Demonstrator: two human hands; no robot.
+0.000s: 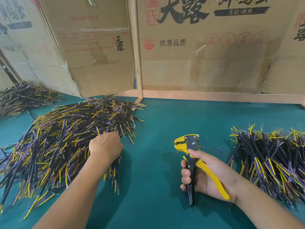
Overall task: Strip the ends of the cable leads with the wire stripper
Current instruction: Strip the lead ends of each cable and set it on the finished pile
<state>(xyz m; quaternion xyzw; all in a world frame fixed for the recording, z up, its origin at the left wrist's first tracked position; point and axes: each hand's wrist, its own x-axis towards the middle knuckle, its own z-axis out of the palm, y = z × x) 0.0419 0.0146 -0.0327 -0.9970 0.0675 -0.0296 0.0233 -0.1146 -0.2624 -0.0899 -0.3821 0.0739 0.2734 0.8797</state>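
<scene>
The left hand (pixel 105 146) reaches into a big pile of cables (pixel 62 141) on the green table (pixel 153 187). The right hand (pixel 203 176) grips a yellow wire stripper (pixel 189 146). Another heap (pixel 272 159) lies right.

Matt green table mat (pixel 156 113); taped cardboard wall (pixel 206 63); yellow plastic stripper (pixel 189 146).

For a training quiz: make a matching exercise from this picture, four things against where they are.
Things:
1. stripper
2. left hand
3. right pile
4. boxes

Places:
A. behind the mat
B. on the left pile
C. in the right hand
D. at the mat's right edge

Pairs: 1-C, 2-B, 3-D, 4-A
</scene>
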